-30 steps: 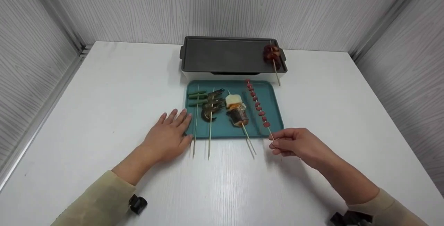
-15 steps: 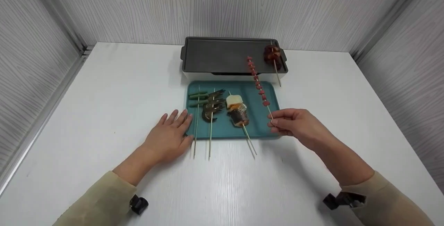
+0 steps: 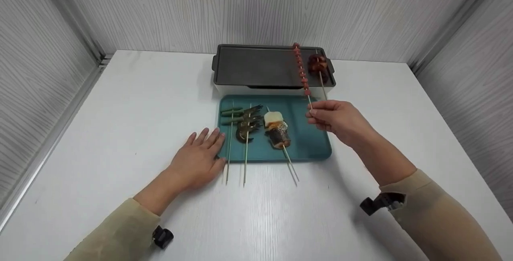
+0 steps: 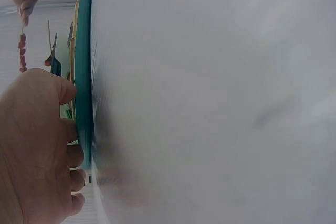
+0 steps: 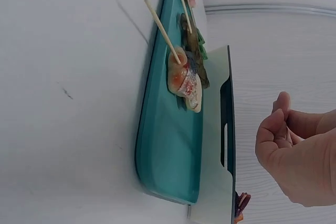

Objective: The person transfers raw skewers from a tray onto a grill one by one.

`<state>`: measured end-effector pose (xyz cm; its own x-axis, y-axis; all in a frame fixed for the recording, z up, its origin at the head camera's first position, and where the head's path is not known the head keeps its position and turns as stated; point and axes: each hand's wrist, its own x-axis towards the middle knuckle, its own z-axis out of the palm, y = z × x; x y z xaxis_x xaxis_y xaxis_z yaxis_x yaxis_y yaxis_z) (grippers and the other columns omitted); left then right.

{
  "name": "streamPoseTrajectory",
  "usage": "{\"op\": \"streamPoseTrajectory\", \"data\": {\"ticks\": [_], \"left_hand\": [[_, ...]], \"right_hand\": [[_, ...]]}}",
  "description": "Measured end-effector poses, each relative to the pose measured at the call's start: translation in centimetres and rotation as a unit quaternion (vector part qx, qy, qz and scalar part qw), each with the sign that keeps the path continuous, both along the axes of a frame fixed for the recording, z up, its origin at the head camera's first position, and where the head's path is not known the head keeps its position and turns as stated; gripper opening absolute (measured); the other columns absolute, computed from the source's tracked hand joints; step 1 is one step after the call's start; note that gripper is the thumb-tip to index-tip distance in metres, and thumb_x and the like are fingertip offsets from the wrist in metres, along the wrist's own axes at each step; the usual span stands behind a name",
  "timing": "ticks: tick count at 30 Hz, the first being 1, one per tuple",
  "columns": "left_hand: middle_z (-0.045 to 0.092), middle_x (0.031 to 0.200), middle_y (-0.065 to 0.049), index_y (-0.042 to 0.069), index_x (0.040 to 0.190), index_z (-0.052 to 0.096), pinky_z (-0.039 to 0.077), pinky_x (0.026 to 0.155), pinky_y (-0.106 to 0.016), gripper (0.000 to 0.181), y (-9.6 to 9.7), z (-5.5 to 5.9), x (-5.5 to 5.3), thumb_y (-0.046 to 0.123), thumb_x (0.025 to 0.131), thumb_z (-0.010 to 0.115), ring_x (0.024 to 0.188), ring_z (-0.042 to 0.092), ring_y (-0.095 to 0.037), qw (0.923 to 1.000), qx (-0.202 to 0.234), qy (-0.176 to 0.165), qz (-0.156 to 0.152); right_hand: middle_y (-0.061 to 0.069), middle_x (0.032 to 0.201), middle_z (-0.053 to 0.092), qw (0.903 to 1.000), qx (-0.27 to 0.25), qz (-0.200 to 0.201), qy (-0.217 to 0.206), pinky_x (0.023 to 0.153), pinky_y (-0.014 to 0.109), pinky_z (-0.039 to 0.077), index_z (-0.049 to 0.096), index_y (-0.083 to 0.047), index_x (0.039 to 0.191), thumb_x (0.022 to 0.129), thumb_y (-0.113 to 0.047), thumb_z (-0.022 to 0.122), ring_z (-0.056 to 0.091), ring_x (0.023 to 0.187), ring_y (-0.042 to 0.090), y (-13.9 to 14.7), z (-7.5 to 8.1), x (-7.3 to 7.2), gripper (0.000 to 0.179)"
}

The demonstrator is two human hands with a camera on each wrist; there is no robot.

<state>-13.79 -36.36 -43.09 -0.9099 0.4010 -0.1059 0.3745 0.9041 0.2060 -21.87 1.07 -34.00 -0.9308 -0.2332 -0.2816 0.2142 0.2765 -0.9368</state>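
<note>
My right hand [image 3: 338, 118] pinches the bare stick end of a skewer of small red pieces [image 3: 301, 68]. It is raised, and the threaded part overlaps the right side of the black griddle [image 3: 256, 66] in the head view. The left wrist view also catches this red skewer [image 4: 22, 51] up off the table. My left hand [image 3: 196, 160] lies with its fingers spread and straight, touching the left edge of the teal tray [image 3: 310, 146]. In the right wrist view the right hand [image 5: 302, 150] has thumb and fingertips together; the skewer hardly shows there.
Across the tray lie a skewer of green pieces [image 3: 231, 112], a shrimp skewer [image 3: 248, 124] and a skewer with a white block and fish-like chunk [image 3: 276, 130]. Their sticks jut over the front rim. A dark red glossy skewer [image 3: 318, 66] rests at the griddle's right end.
My right hand has lifted the red skewer from over the tray and moved it away from me, over the griddle. The left hand has kept its place.
</note>
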Motion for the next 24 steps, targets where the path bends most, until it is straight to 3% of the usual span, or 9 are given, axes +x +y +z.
{"op": "streamPoseTrajectory", "data": {"ticks": [8, 14, 21, 24], "left_hand": [[0.023, 0.173, -0.018, 0.001, 0.167, 0.028, 0.012, 0.129, -0.06, 0.07, 0.0, -0.1, 0.0, 0.043, 0.112, 0.041, 0.161, 0.014, -0.042, 1.0, -0.002, 0.004, 0.003], [0.021, 0.174, -0.017, 0.002, 0.167, 0.027, 0.011, 0.129, -0.06, 0.07, 0.0, 0.0, 0.0, 0.043, 0.112, 0.04, 0.161, 0.014, -0.041, 1.0, -0.006, 0.001, 0.002], [0.02, 0.175, -0.017, 0.003, 0.168, 0.026, 0.01, 0.129, -0.059, 0.07, 0.0, 0.0, 0.0, 0.044, 0.113, 0.04, 0.162, 0.012, -0.041, 0.9999, -0.009, -0.006, 0.002], [0.019, 0.175, -0.017, 0.003, 0.168, 0.025, 0.01, 0.129, -0.059, 0.07, 0.0, 0.0, 0.0, 0.043, 0.113, 0.04, 0.162, 0.012, -0.041, 0.9999, -0.011, -0.007, 0.003]], "right_hand": [[0.007, 0.114, 0.075, 0.9995, -0.008, -0.031, -0.005, 0.094, 0.028, 0.057, 0.064, 0.003, 0.139, 0.109, -0.015, 0.062, 0.072, 0.099, 0.011, -1.1, 0.0, -2.7, 0.035], [0.013, 0.122, 0.072, 0.9987, -0.002, -0.049, -0.014, 0.09, 0.025, 0.056, 0.064, 0.003, 0.14, 0.11, -0.015, 0.06, 0.07, 0.1, 0.012, -1.9, -0.3, -4.2, 0.035], [0.018, 0.135, 0.066, 0.9967, -0.004, -0.071, -0.038, 0.107, 0.036, 0.051, 0.059, 0.005, 0.146, 0.11, -0.013, 0.059, 0.068, 0.107, 0.016, -2.7, -0.9, -5.6, 0.04], [0.019, 0.138, 0.065, 0.9958, -0.007, -0.08, -0.043, 0.107, 0.037, 0.051, 0.058, 0.004, 0.147, 0.111, -0.013, 0.059, 0.068, 0.108, 0.016, -3.0, -1.1, -6.1, 0.041]]}}
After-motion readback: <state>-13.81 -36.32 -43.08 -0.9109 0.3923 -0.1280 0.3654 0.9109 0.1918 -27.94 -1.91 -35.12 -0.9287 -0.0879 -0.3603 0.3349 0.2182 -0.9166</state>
